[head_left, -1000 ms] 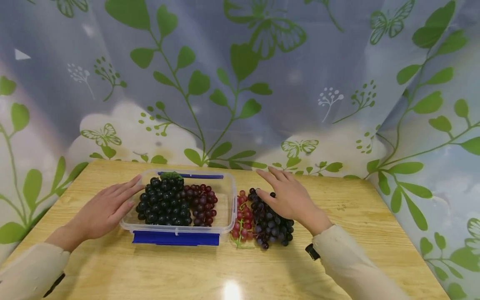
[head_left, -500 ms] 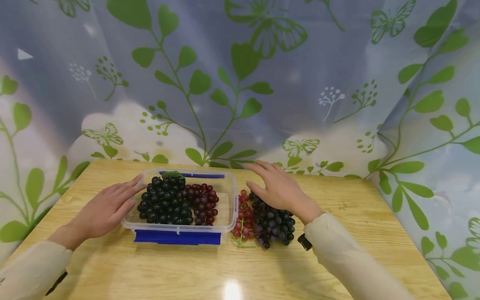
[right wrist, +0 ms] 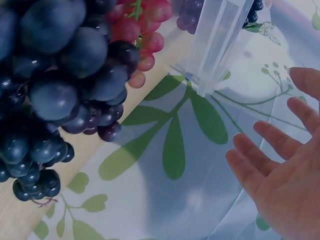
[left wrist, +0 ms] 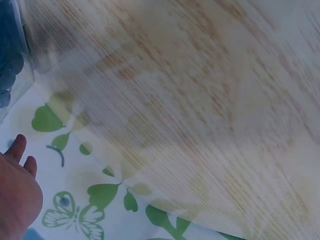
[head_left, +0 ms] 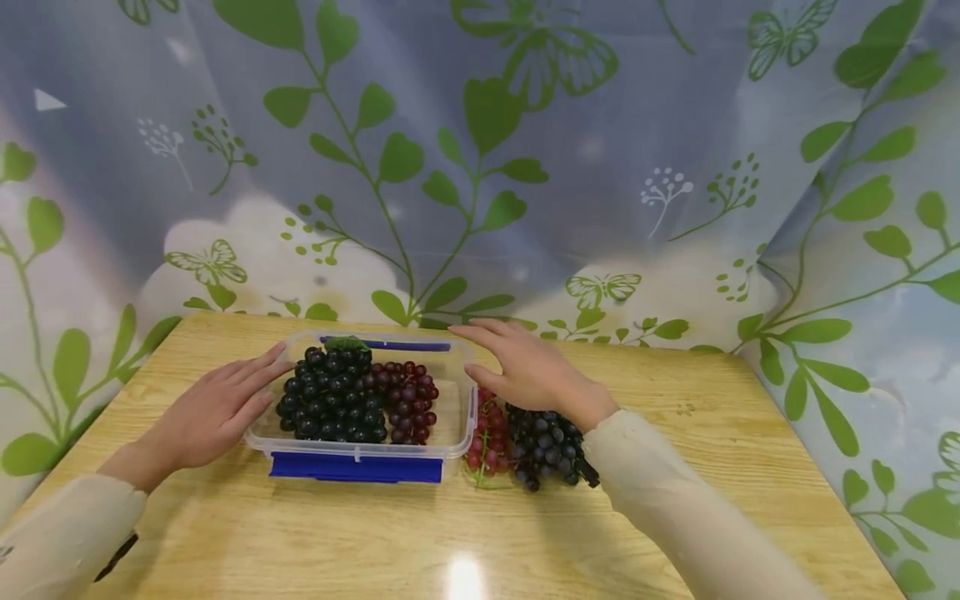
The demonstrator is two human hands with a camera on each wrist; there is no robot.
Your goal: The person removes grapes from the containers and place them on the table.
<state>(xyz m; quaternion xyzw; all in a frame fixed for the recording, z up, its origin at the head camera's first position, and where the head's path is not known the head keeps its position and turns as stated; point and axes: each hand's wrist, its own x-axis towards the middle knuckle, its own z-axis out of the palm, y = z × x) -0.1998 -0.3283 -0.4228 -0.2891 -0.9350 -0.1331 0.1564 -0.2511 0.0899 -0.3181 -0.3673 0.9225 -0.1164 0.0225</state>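
A clear plastic box (head_left: 447, 454) with blue clips stands on the wooden table. Inside it lie a bunch of black grapes (head_left: 330, 396) with a green leaf on top, and a bunch of dark red grapes (head_left: 408, 400). My left hand (head_left: 213, 408) has its fingers straight, fingertips right at the box's left rim. The right hand (head_left: 528, 367), fingers spread and holding nothing, hovers by the box's right rim. Beneath and beside it are a pinkish-red bunch of grapes (head_left: 489, 442) and a dark blue bunch of grapes (right wrist: 65, 65), partly hidden by the hand in the head view.
The table (head_left: 337, 533) meets a curtain (head_left: 585, 208) printed with leaves and butterflies along its back edge. A blue clip (head_left: 356, 467) hangs down on the box's near side.
My right hand has moved left, from over the dark blue grapes to the box's right rim. The left hand stays beside the box.
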